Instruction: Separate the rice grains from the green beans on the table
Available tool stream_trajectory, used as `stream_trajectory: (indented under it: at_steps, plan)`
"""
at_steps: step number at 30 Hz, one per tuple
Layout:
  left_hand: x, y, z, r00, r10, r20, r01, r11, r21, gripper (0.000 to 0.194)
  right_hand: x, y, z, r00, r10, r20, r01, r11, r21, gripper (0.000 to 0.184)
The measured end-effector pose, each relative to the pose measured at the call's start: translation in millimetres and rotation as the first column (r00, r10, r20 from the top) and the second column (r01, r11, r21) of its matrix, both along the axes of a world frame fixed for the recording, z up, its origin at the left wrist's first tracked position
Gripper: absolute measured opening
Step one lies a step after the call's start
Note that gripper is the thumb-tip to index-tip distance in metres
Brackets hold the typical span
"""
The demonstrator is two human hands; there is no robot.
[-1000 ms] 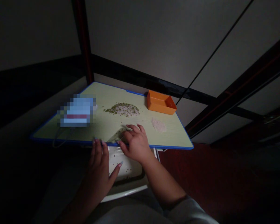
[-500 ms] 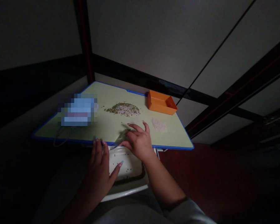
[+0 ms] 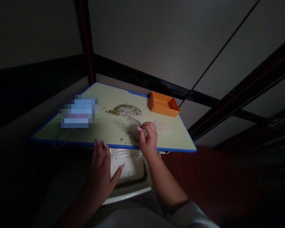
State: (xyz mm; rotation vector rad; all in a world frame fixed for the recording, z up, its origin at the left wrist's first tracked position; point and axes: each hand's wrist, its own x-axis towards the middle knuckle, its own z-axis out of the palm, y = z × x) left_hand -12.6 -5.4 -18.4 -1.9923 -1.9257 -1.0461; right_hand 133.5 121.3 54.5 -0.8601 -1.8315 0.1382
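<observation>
My right hand (image 3: 148,137) is closed over the near part of the table, its thumb and fingers pinching a thin, clear, curved plastic piece (image 3: 133,121). Just below that piece lies a small heap of mixed pale and green grains (image 3: 133,135), close to the front edge. Behind it spreads a larger mound of green and white grains (image 3: 127,110). My left hand (image 3: 102,172) holds nothing, fingers apart, beside the table's blue front edge. Under the edge, between my hands, is a white tub (image 3: 128,196) with green grains scattered and lined up inside.
An orange box (image 3: 165,109) stands at the table's back right corner. A patch of pale grains (image 3: 161,127) lies in front of it. On the left is a blurred-out bluish object (image 3: 79,112) with a thin loop. The table (image 3: 111,91) backs onto a panelled wall.
My right hand has moved up and right from the front edge, its fingers drawing together. The clear piece now stands beyond the small heap. My left hand stays put.
</observation>
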Motion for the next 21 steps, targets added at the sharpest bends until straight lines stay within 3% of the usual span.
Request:
stream_trajectory:
  at_steps: [11, 14, 21]
  plan:
    - [-0.1, -0.9, 0.7, 1.000, -0.009, -0.008, 0.010, 1.000, 0.017, 0.087, -10.8, -6.3, 4.1, 0.949, -0.116, 0.295, 0.134, 0.990, -0.042, 0.019]
    - [0.1, -1.0, 0.8, 1.000, -0.008, -0.008, 0.008, 1.000, 0.023, 0.087, -10.1, -6.1, 4.2, 0.949, -0.162, 0.272, 0.181, 0.982, -0.047, 0.018]
    - [0.8, -0.7, 2.0, 1.000, -0.006, 0.002, 0.006, 1.000, 0.011, 0.087, -4.7, -1.5, 3.3, 0.977, -0.157, 0.142, 0.163, 0.986, -0.028, 0.023]
